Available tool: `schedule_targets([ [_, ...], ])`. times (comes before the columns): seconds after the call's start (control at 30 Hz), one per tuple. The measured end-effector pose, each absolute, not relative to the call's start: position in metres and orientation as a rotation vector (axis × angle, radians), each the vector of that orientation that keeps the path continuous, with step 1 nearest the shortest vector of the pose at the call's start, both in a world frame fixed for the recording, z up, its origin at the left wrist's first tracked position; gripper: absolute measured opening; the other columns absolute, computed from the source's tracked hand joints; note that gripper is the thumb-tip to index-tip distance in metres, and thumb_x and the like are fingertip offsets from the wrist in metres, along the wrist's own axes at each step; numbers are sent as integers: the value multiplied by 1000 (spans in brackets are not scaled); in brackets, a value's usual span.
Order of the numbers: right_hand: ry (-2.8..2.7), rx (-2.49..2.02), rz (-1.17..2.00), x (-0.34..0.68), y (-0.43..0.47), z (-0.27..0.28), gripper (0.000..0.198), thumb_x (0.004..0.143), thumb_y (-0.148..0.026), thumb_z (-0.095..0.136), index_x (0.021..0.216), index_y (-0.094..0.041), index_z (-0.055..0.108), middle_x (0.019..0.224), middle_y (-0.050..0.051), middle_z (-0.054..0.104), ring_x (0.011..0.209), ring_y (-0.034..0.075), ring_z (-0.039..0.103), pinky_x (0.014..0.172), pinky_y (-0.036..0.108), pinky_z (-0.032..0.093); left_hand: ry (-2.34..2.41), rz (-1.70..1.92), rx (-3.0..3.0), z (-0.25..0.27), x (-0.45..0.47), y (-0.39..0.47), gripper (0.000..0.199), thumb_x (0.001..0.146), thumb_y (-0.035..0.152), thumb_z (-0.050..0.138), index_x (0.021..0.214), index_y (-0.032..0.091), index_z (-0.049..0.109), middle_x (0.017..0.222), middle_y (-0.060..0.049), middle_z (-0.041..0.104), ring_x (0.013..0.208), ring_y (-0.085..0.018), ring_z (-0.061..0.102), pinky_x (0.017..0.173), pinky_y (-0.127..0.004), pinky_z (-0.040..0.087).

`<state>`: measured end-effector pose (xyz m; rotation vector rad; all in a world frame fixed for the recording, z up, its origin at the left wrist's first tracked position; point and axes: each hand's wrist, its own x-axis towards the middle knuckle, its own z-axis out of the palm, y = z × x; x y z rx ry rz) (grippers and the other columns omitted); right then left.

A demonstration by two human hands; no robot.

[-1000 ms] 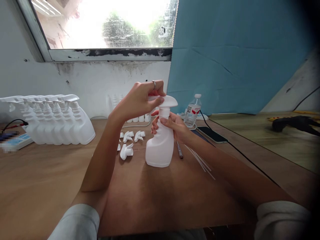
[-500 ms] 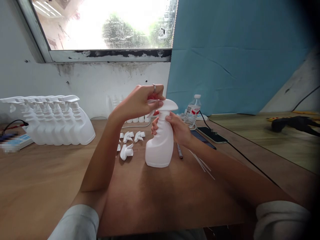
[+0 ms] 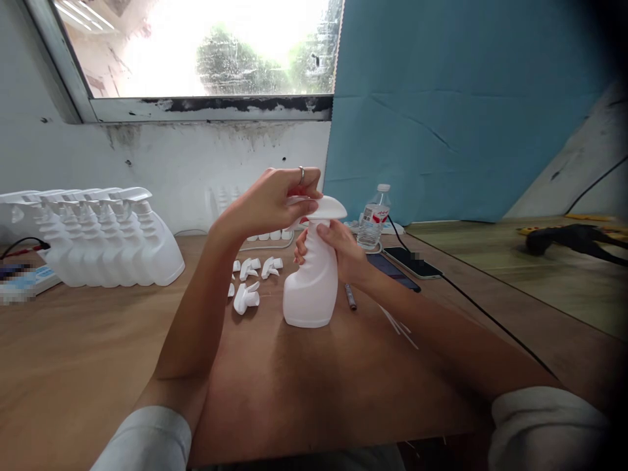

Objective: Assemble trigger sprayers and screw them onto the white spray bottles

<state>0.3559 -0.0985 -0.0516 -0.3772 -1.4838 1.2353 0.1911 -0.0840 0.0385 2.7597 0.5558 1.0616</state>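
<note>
A white spray bottle stands upright on the brown table, its trigger sprayer head seated on the neck. From above, my left hand closes its fingers and thumb on the rear of that head. My right hand wraps around the bottle's neck from the right, with some fingertips showing on the far left side. Left of the bottle lie several loose white trigger sprayer heads. A grey marker pen and thin white tubes rest to the right, partly behind my right forearm.
Several assembled white spray bottles stand in a row at the left. A clear water bottle, a phone with a black cable and a dark flat device are at the back right. Behind is a wall with a window.
My right hand has shifted slightly on the bottle's neck. Both hands stay on the spray bottle, and the whole view has moved slightly.
</note>
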Motion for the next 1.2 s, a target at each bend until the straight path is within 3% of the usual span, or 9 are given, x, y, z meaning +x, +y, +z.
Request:
schedule_targets([
  [0.4,-1488,-414,1165,356,-97,-54,26,79,-35,70,90,-18,53,65,-1,57,55,13,57,54,29,50,555,1045,2748,39,190,-83,15,81,20,51,69,20,42,71,-1,55,87,-18,60,64,-28,43],
  [0.7,-1495,-446,1133,355,-97,-53,30,78,-40,71,89,-18,54,65,-1,58,54,13,57,54,29,50,555,1067,2771,39,191,-84,16,83,23,51,70,19,43,72,-2,57,80,-16,60,61,-27,43],
  [0.87,-1495,-370,1172,359,-95,-58,33,82,-47,65,93,-19,53,74,2,62,62,16,62,57,31,52,566,1056,2769,40,190,-84,18,83,22,52,69,19,41,75,-2,59,83,-16,62,61,-26,43],
  [1.07,-1520,-416,1063,354,-97,-57,29,82,-42,67,89,-20,51,65,-1,58,56,15,60,53,30,50,593,1035,2786,38,193,-83,11,84,22,52,74,19,49,80,-2,62,80,-15,62,62,-28,45],
  [1.2,-1509,-472,1112,354,-97,-51,25,80,-36,69,87,-19,52,64,-1,59,56,15,60,54,29,50,700,1015,2871,46,186,-90,10,87,26,51,86,19,58,90,-3,66,86,-17,62,71,-30,49],
])
